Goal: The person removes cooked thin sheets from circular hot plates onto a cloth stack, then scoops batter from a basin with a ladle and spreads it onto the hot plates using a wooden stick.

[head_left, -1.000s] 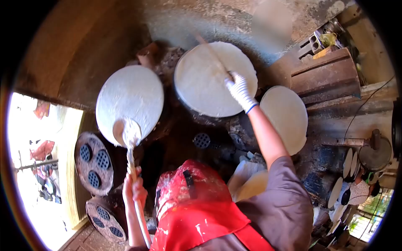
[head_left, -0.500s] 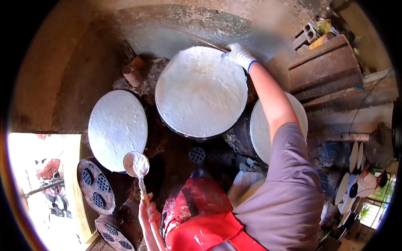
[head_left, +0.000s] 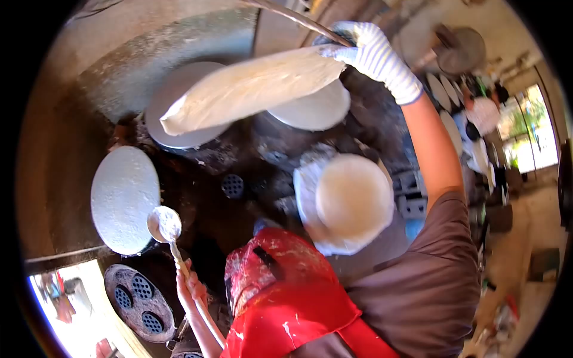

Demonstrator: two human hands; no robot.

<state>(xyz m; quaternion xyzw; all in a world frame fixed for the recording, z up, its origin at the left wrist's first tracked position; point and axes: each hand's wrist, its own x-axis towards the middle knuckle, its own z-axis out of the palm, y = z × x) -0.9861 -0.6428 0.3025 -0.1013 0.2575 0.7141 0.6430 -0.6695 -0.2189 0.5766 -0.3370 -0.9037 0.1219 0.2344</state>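
Observation:
My right hand (head_left: pixel 382 62), in a striped white glove, is closed on the far edge of a thin pale flatbread (head_left: pixel 256 89). A long thin stick (head_left: pixel 292 17) also runs into that hand. The flatbread hangs in the air, lifted off the grey griddle (head_left: pixel 191 138) and partly in front of it. My left hand (head_left: pixel 191 289) is wrapped round the handle of a ladle (head_left: pixel 162 224), whose bowl holds white batter. Beyond the ladle, a griddle surface covered by a white sheet of batter (head_left: pixel 125 200) stands at the left.
Another pale round sheet (head_left: pixel 316 108) lies behind the flatbread. A cloth-lined container (head_left: pixel 307 230) with pale rounds (head_left: pixel 355 194) stands at centre right, near hollow blocks (head_left: pixel 412 194). Perforated briquettes show in a stove (head_left: pixel 140 304) at lower left.
The middle griddle's sheet has come up in my right hand, which has moved up and to the right. My view has turned right. The left hand still grips the ladle.

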